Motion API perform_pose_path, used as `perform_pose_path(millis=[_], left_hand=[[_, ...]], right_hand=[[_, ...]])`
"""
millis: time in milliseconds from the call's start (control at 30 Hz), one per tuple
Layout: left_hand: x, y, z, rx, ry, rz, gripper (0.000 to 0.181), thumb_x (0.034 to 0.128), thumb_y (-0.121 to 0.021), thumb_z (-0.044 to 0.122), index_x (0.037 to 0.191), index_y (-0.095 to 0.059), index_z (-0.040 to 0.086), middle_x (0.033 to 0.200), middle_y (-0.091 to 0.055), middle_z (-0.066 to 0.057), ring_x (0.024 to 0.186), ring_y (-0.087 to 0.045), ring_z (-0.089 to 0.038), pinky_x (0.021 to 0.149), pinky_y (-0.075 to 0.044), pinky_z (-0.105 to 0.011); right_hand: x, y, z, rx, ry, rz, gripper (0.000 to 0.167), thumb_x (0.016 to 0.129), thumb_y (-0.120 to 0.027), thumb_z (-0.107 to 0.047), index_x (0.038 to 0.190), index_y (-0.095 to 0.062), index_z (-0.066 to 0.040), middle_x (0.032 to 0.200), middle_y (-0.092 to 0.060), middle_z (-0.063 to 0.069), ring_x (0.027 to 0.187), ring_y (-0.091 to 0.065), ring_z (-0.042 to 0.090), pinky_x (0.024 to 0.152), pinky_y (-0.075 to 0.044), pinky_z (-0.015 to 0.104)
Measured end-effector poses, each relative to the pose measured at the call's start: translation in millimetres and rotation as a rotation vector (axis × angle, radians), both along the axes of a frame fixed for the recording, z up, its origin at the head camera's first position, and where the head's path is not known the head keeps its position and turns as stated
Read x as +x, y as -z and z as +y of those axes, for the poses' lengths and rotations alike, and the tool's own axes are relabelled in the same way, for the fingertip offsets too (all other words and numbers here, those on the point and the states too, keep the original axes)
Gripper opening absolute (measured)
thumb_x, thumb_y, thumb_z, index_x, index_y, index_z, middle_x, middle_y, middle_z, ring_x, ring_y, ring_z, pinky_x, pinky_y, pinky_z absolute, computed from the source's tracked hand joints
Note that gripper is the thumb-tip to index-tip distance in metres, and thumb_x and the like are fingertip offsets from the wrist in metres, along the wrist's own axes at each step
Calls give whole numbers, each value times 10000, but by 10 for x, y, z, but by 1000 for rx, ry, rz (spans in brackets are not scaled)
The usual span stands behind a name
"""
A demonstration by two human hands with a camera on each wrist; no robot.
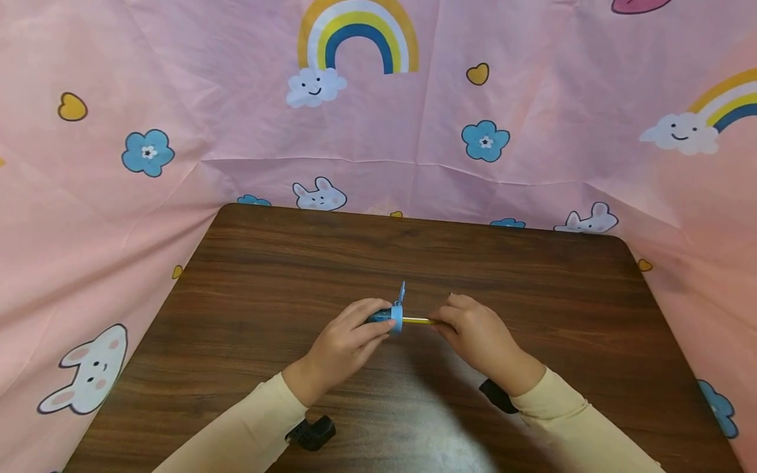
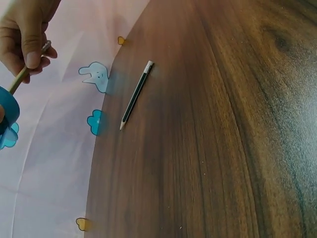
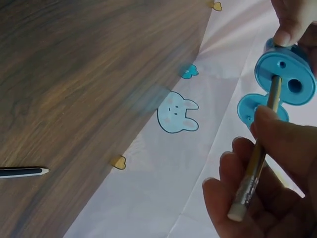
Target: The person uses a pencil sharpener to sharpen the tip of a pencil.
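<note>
My left hand (image 1: 340, 345) grips a blue pencil sharpener (image 1: 397, 319) whose hinged lid (image 1: 402, 292) stands flipped up. Its face shows in the right wrist view, with several round holes of differing size. A yellow pencil (image 1: 417, 320) runs into one of these holes, its point hidden inside. Thumb and fingers of my right hand (image 1: 481, 335) pinch this pencil near its back end, where a metal band and a pale eraser (image 3: 237, 213) show. In the left wrist view only part of the sharpener (image 2: 11, 111) appears, at the left edge.
A dark pencil (image 2: 135, 96) with a white end lies on the brown wooden table (image 1: 307, 256), apart from both hands. Pink printed cloth (image 1: 384, 125) hangs behind the table and at its sides. Dark wrist devices (image 1: 311, 433) sit under both forearms.
</note>
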State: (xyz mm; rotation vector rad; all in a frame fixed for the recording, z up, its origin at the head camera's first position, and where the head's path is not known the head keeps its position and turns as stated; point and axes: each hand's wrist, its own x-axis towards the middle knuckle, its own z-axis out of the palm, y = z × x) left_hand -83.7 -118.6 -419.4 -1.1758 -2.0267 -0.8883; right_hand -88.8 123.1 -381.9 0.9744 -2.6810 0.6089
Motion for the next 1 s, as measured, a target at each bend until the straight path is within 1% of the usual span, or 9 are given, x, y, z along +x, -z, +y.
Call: perform_pose_path(millis=[200, 300, 400, 467, 533, 633, 767, 833, 1000], left_hand=[[-2, 1, -7, 15, 0, -19, 335, 666, -812, -93, 985, -737, -21, 1110, -631, -157, 1030, -616, -292, 897, -541, -317], [5, 5, -34, 16, -37, -20, 338, 663, -814, -91, 984, -738, -17, 1114, -632, -160, 1030, -617, -297, 891, -545, -325], [13, 21, -84, 21, -86, -30, 358, 642, -819, -99, 980, -738, -13, 1119, -635, -165, 1029, -619, -307, 884, -548, -337], [15, 36, -113, 34, -105, -46, 367, 632, -820, -105, 978, -736, -14, 1120, -636, -170, 1027, -621, -312, 881, -550, -344], [14, 42, -126, 44, -108, -62, 362, 635, -819, -107, 976, -734, -16, 1121, -635, -174, 1026, -620, -317, 878, -551, -347], [19, 25, -114, 57, -123, -94, 339, 660, -815, -99, 978, -727, -17, 1122, -634, -179, 1026, -622, -316, 864, -557, -355], [25, 11, -95, 59, -163, -137, 341, 678, -816, -90, 995, -715, -14, 1128, -629, -176, 1028, -622, -311, 842, -566, -371], [17, 27, -93, 61, -179, -154, 354, 680, -817, -93, 1007, -710, -11, 1130, -625, -175, 1030, -620, -312, 835, -569, -374], [-23, 107, -92, 75, -208, -185, 416, 661, -813, -129, 1040, -698, -3, 1125, -614, -156, 1024, -617, -315, 814, -575, -371]], right_hand=[[-31, -20, 15, -14, -3, 30, 129, 758, -811, -75, 869, -752, -103, 771, -605, -48, 698, -552, 79, 589, -501, 228], [-46, -27, 59, -16, 5, 46, 128, 751, -816, -74, 856, -751, -108, 753, -587, -48, 676, -540, 85, 573, -494, 237], [-62, -28, 135, -24, 37, 50, 141, 738, -820, -57, 852, -749, -104, 756, -588, -43, 669, -554, 93, 578, -505, 258], [-65, -36, 184, -38, 62, 28, 150, 740, -815, -47, 865, -753, -100, 772, -601, -40, 672, -569, 100, 586, -514, 273], [-64, -44, 218, -49, 75, 1, 157, 747, -809, -45, 885, -755, -100, 792, -616, -40, 684, -590, 102, 595, -525, 281], [-56, -55, 235, -67, 91, -44, 161, 766, -797, -54, 914, -758, -103, 814, -626, -42, 697, -596, 99, 602, -526, 282], [-43, -48, 251, -90, 123, -108, 173, 793, -781, -59, 957, -759, -107, 848, -641, -39, 710, -597, 94, 598, -513, 280], [-40, -36, 268, -96, 147, -136, 182, 804, -774, -65, 980, -758, -110, 872, -654, -33, 725, -607, 103, 602, -510, 287], [-48, 12, 312, -105, 220, -219, 171, 824, -761, -86, 993, -754, -109, 894, -671, -20, 770, -642, 140, 629, -523, 308]])
